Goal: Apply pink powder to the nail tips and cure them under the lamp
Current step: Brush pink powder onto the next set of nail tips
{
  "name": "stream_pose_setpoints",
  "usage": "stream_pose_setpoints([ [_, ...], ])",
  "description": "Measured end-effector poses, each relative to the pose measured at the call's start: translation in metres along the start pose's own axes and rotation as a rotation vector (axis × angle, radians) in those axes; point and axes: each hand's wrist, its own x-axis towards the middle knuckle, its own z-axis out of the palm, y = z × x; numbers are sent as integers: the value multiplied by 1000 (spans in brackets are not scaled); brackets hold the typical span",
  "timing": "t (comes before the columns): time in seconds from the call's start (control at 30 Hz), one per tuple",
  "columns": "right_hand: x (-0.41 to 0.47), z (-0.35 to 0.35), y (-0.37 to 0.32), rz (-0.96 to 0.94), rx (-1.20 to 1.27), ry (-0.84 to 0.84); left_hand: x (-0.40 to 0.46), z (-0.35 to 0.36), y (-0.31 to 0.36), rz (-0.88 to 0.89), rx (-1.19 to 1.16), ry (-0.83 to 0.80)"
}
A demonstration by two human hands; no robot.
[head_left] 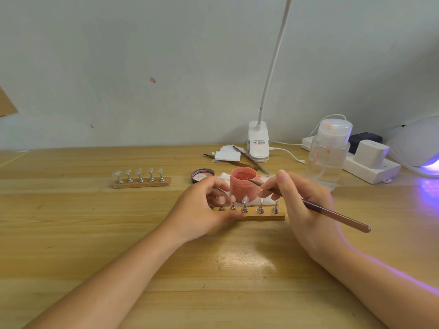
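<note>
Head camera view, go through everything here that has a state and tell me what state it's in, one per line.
Powder jar: open, pink powder inside.
Lid: off, lying left of the jar.
Cure lamp: on, glowing purple.
Desk lamp: clipped to the table edge; head out of view.
Near rack: nail tips upright, left end gripped.
Far rack: five tips, untouched.
Brush: tip over the jar.
Left hand: grips the near rack.
Right hand: holds the brush.
</note>
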Motion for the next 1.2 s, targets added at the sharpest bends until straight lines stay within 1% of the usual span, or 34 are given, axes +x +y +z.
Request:
stream_pose_setpoints([
  [0.13,-2,0,-1,-10,-12,-32,-1,-9,-1,30,-6,-85],
  [0.23,-5,1,-2,-76,-117,-75,-4,-7,-1,107,25,-48],
  [0.33,-6,5,-2,-207,-240,-126,-4,-4,-3,175,39,1],
  [0.4,-6,7,-1,-263,-292,-142,-4,-4,-3,199,71,15],
  [0.6,-6,10,2,-320,-371,-189,-3,-5,-5,219,134,28],
  [0.7,-8,10,1,-316,-316,-205,-3,-4,-6,226,146,35],
  [0.77,-8,10,0,-297,-294,-190,-3,-4,-6,223,142,36],
  [0.9,-6,12,-1,-270,-335,-156,-2,-4,-7,227,132,24],
  [1.03,-9,9,-4,-258,-224,-166,-3,-4,-7,229,128,18],
  [1.1,-8,7,-6,-257,-207,-100,-3,-4,-7,222,118,-2],
  [1.2,-3,1,-8,-167,-174,24,-3,-5,-6,198,97,-8],
])
